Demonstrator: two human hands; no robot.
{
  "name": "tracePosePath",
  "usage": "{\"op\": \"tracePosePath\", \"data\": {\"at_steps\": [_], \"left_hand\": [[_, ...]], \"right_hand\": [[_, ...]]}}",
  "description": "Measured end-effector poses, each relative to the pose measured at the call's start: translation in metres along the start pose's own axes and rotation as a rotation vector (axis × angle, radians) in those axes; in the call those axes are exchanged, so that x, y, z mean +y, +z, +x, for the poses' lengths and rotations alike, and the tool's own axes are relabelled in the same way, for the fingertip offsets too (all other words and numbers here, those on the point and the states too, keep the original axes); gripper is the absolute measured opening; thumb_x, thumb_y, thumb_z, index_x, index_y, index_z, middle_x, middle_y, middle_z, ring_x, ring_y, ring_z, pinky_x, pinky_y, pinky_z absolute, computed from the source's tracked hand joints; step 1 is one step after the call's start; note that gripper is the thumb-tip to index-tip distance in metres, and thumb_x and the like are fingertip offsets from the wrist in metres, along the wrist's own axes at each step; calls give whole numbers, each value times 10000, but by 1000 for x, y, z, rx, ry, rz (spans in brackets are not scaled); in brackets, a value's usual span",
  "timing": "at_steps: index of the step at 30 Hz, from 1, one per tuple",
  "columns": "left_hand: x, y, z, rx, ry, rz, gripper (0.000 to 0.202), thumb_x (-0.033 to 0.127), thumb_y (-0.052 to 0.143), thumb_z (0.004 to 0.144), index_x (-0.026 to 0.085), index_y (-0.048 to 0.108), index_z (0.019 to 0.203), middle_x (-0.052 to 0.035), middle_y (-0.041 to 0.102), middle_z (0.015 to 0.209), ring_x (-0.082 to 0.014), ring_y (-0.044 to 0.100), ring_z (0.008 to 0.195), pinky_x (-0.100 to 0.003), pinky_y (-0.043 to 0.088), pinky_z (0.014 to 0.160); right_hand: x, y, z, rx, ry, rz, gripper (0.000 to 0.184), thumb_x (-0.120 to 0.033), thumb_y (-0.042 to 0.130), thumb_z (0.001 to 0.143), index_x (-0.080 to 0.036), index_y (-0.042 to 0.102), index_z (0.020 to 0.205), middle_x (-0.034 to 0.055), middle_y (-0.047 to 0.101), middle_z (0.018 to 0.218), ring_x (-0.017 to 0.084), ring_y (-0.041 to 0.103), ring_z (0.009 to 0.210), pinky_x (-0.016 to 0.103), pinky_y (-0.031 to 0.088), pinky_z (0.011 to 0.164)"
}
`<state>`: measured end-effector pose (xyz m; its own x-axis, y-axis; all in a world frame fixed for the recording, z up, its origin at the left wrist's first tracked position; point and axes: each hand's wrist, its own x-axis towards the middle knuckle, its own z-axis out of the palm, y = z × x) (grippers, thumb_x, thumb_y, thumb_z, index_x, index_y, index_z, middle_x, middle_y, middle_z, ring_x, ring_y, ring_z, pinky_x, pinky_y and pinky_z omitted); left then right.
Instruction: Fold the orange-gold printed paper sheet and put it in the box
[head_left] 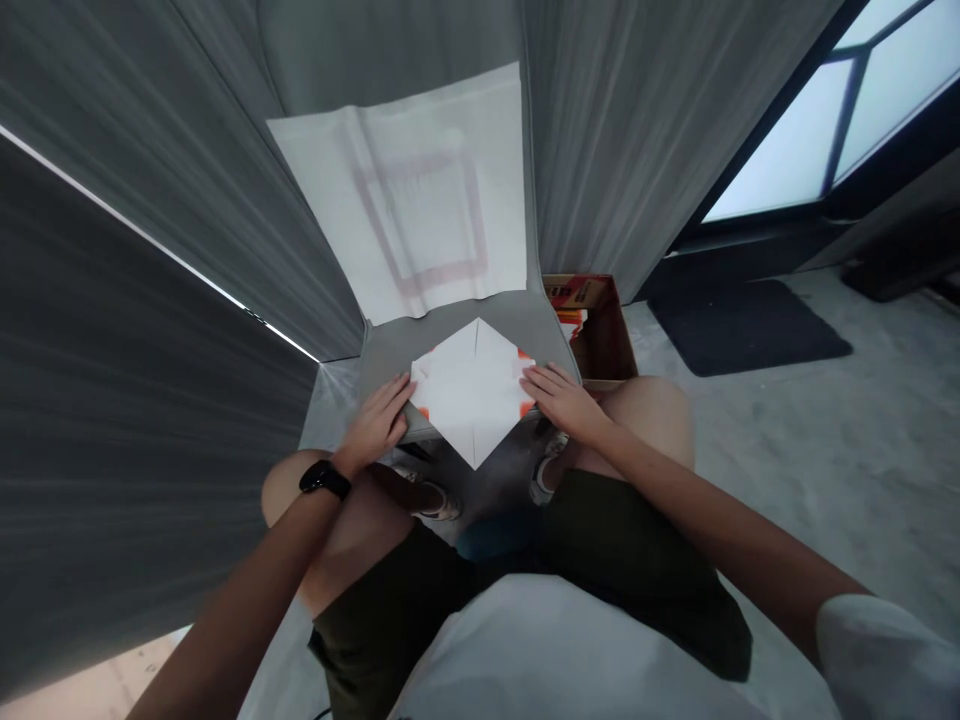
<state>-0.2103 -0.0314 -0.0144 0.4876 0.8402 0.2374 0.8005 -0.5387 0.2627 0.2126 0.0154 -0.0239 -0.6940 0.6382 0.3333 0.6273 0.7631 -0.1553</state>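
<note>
**Our open left hand (373, 425) and open right hand (562, 400) lie flat, unclenched, on a white orange-edged folded paper diamond (472, 392).**
It sits between them on a grey seat (390, 360); a brown cardboard box (596, 335) stands beyond our right hand, before a grey curtain (622, 130).

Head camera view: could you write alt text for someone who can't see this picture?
A seated person's left hand and right hand rest on a diamond-shaped folded white paper with orange edges, on a grey surface. A large white sheet lies beyond, and a cardboard box sits to the right.
</note>
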Motion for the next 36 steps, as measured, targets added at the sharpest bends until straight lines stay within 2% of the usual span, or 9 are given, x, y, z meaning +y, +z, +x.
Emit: {"op": "tracePosePath", "data": {"at_steps": [4,9,12,15,17,21,24,30,36], "left_hand": [[7,2,5,-15,13,-40,613,320,492,1017,203,423,1614,-135,452,1653,-323,372,1563,-581,347,1267],[6,2,7,18,33,-80,570,420,576,1003,218,535,1535,-139,584,1543,-336,493,1475,-580,412,1217],[7,4,9,66,37,-112,456,391,581,1025,229,614,1450,-134,670,1437,-307,575,1391,-550,478,1165],[6,10,12,114,31,-140,349,365,553,1053,233,680,1350,-124,709,1371,-286,615,1334,-533,520,1120],[5,14,14,123,27,-157,311,363,534,1067,242,713,1290,-113,720,1353,-281,624,1322,-536,530,1105],[2,16,17,149,33,-223,284,350,542,1071,248,737,1251,-105,729,1340,-264,640,1298,-526,534,1106],[2,14,19,203,51,-282,255,322,574,1062,242,748,1231,-102,741,1318,-252,658,1269,-507,548,1095],[5,6,16,220,-5,-409,229,319,585,1058,252,776,1164,-75,778,1233,-231,718,1173,-457,591,1040],[7,7,11,223,3,-423,208,332,620,1042,250,774,1154,-78,776,1248,-238,709,1202,-466,582,1052]], "right_hand": [[11,2,0,0,-2,74,442,-152,523,1011,-214,650,1429,138,651,1467,275,588,1398,587,416,1233],[22,4,0,52,66,252,394,-200,471,1044,-241,700,1362,114,690,1419,257,639,1347,580,448,1209],[27,4,-2,126,158,344,387,-231,438,1064,-229,727,1322,111,713,1383,254,660,1322,537,492,1185],[30,2,-5,141,209,363,377,-256,461,1064,-249,734,1324,95,701,1406,260,668,1313,509,533,1152],[31,-1,-7,120,178,325,359,-254,487,1060,-261,739,1315,90,692,1422,260,666,1316,499,542,1148],[32,-10,-8,14,16,189,351,-230,563,1039,-239,707,1359,123,645,1478,275,610,1384,509,493,1201],[29,-14,-8,-48,-13,117,377,-234,580,1038,-252,670,1404,114,612,1517,281,577,1417,536,491,1201],[23,-12,-9,3,-90,80,389,-157,546,1048,-262,679,1398,75,691,1425,243,621,1369,482,531,1181],[20,-9,-11,8,-75,121,380,-164,529,1056,-267,697,1381,52,706,1401,240,663,1321,490,542,1170]]}}
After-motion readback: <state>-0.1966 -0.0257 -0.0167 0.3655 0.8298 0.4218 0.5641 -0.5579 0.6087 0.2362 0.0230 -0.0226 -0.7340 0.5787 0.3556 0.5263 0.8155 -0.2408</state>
